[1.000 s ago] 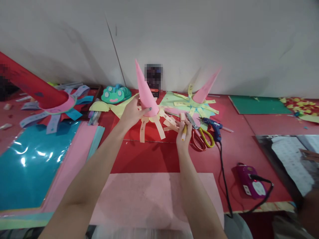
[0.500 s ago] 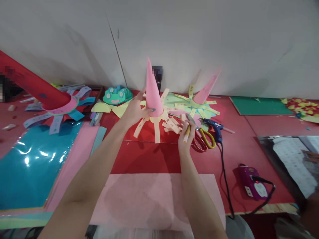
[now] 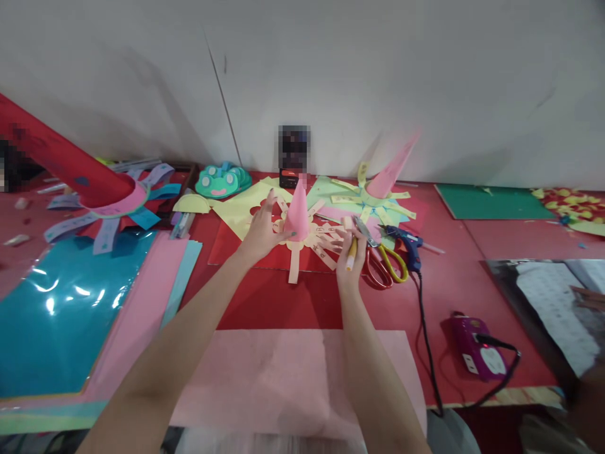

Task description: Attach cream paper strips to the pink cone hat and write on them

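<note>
A pink paper cone (image 3: 297, 217) stands in the middle of the table on a pale ring with paper strips (image 3: 293, 265) fanning out from it. Around its left side is my left hand (image 3: 259, 234), fingers spread, the thumb by the cone's base; whether it touches is unclear. My right hand (image 3: 350, 258) is closed round a yellow marker (image 3: 351, 253), a pale piece showing above the fingers. Several loose strips with writing (image 3: 326, 243) lie between the cone and this hand. Scissors with red and yellow handles (image 3: 393, 263) and a blue glue gun (image 3: 412, 246) lie just right.
A second pink cone (image 3: 391, 170) stands back right. At left are a red paper tube (image 3: 70, 161), a green frog craft (image 3: 222, 181) and blue sheets (image 3: 70, 309). A phone (image 3: 289, 178) leans on the wall. The glue gun's cord runs to a purple power socket (image 3: 479, 347).
The pink cone has come down and to the right, and its tip now shows much lower. My left hand has loosened around it and lowered slightly. The right hand has barely moved.
</note>
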Available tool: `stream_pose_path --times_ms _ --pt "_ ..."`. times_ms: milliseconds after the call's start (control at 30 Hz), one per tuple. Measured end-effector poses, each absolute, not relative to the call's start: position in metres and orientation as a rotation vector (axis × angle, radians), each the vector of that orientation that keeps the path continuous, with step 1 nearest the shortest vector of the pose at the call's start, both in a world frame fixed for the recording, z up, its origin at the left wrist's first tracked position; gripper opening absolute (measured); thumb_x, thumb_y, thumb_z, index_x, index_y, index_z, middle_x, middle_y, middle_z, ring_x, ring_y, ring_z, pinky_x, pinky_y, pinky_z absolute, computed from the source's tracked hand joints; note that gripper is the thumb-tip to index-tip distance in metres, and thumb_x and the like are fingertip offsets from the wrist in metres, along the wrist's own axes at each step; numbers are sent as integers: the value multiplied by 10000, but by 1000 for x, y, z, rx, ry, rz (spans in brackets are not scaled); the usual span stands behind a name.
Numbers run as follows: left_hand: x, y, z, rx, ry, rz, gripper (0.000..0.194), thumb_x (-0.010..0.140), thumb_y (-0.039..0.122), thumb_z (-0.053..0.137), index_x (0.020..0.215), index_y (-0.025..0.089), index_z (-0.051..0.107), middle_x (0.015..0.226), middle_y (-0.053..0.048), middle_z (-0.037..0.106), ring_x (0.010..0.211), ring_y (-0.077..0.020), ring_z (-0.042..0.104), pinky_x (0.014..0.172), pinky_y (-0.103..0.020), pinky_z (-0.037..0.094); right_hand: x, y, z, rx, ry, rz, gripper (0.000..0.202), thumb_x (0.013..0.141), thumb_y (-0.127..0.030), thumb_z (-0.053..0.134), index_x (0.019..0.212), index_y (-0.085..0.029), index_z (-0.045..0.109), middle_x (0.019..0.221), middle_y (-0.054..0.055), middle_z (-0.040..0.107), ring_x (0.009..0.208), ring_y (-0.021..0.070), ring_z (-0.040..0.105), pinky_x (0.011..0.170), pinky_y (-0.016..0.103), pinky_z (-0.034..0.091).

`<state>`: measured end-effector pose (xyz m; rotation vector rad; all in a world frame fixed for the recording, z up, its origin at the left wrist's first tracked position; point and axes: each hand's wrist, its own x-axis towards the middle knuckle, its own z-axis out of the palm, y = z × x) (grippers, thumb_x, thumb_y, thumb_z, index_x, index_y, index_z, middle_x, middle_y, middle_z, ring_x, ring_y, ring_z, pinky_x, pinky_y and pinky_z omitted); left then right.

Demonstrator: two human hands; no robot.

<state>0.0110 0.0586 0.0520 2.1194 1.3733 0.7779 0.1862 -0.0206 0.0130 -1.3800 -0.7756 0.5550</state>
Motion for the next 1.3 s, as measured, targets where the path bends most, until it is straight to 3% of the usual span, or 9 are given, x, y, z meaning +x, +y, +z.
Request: stream_pose_path --times_ms 100,233,333,500,733,967,1300 --pt "14 30 57 1981 1462 946 646 901 406 432 1420 188 116 1407 -133 372 1309 -220 365 1032 -353 364 187 -19 9 -1376 -797 527 274 869 -462 425 976 -210 451 982 55 627 634 89 585 598 275 535" --pt "18 -15 52 2228 1388 675 478 906 364 416 1349 215 314 1366 -112 445 1301 -238 374 1057 -409 343 184 -20 8 -1380 -828 506 249 875 -455 426 960 -223 458 966 28 621 633 78 576 580 264 532" --pt "18 -36 36 2275 1297 476 499 902 333 424 1371 215 297 1374 -114 447 1279 -242 409 1024 -433 378 182 -21 11 -1376 -829 552 245 875 -458 426 967 -234 468 989 19 613 655 76 572 570 257 534" --pt "16 -43 12 2464 1249 439 460 900 242 411 1348 151 358 1393 -128 433 1299 -238 386 1074 -426 323 181 -20 10 -1419 -947 370 222 884 -423 421 919 -212 479 901 7 604 629 76 563 640 271 524" --pt "21 -52 9 2614 1361 320 462 910 313 403 1339 141 418 1386 -146 445 1262 -274 436 1028 -430 377 169 -23 14 -1425 -998 320 351 905 -414 376 1153 -196 496 752 -4 552 627 104 533 605 257 480" --pt "18 -50 9 2620 1336 226 510 887 323 446 1356 128 403 1418 -143 403 1263 -294 425 1016 -438 378 156 -25 15 -1441 -1034 341 339 904 -410 376 839 -202 636 697 -1 581 639 115 544 655 269 470" --pt "18 -54 10 2647 1350 119 545 883 330 443 1364 80 389 1445 -157 353 1297 -303 383 1040 -453 351 149 -13 -5 -1470 -1106 604 288 869 -414 449 662 -215 429 523 -64 461 492 99 462 519 237 383"
